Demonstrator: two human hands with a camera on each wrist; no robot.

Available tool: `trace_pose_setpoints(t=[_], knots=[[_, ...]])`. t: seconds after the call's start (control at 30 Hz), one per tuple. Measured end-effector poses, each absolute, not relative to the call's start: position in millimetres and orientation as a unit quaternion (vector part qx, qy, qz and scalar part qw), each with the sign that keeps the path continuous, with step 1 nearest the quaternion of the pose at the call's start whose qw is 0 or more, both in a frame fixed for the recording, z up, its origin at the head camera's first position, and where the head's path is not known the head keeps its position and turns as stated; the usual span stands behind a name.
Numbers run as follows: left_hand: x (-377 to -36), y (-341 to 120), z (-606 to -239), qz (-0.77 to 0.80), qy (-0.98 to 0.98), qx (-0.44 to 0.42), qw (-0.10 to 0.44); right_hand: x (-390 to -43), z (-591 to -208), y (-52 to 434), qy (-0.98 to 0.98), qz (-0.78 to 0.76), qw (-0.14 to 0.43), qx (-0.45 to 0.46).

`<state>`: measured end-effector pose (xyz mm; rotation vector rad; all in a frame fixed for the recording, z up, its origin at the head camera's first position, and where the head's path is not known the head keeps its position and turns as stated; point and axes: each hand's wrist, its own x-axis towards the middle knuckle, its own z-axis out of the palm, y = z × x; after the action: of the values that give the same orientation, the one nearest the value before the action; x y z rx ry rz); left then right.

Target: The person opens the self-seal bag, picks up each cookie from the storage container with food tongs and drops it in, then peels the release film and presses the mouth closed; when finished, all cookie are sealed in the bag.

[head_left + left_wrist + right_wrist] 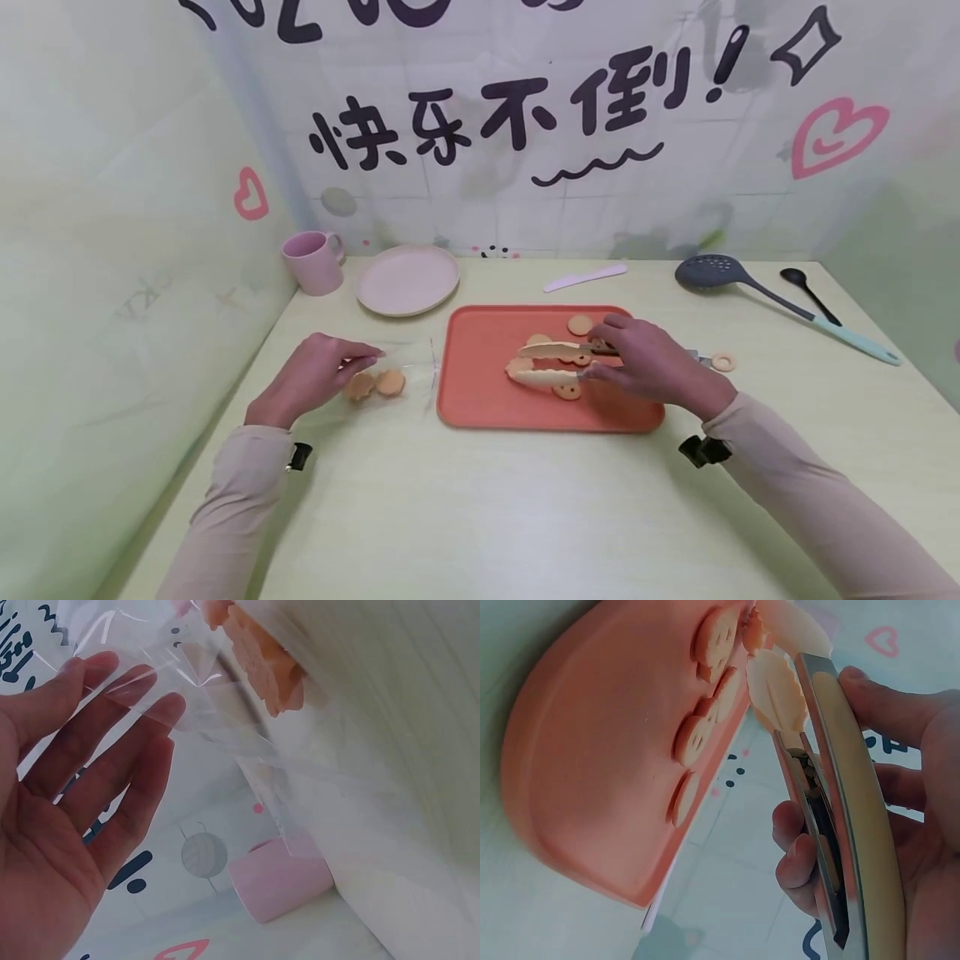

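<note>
My left hand pinches the upper edge of a clear plastic bag between thumb and fingertips. Two cookies lie inside that bag, left of the red tray. In the left wrist view the film spreads past the fingers, with a cookie showing through. Over the tray's right half, my right hand grips metal tongs with cream scalloped tips. A cookie shows between the tips, low over the tray; whether it touches the tray I cannot tell. Several cookies, some with faces, lie on the tray.
A pink mug and a pink plate stand at the back left. Behind the tray lies a lilac knife. A slotted spatula and a small black spoon are at right. White printed sheets wall the table.
</note>
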<state>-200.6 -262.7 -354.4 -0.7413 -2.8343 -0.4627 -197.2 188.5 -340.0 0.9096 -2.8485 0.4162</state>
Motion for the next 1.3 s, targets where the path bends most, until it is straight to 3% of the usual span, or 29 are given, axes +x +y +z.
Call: trace_pose_setpoints(t=[0.9,1.3], knots=[[-199,-263,-347,-0.150,-0.952,-0.253,0.084,-194,-339,191,-0.944,0.116,0.063,0.303],[-199,-262,-348,-0.156,-0.952,-0.251,0.081,-194,-331,151,-0.929,0.138,0.077,0.335]])
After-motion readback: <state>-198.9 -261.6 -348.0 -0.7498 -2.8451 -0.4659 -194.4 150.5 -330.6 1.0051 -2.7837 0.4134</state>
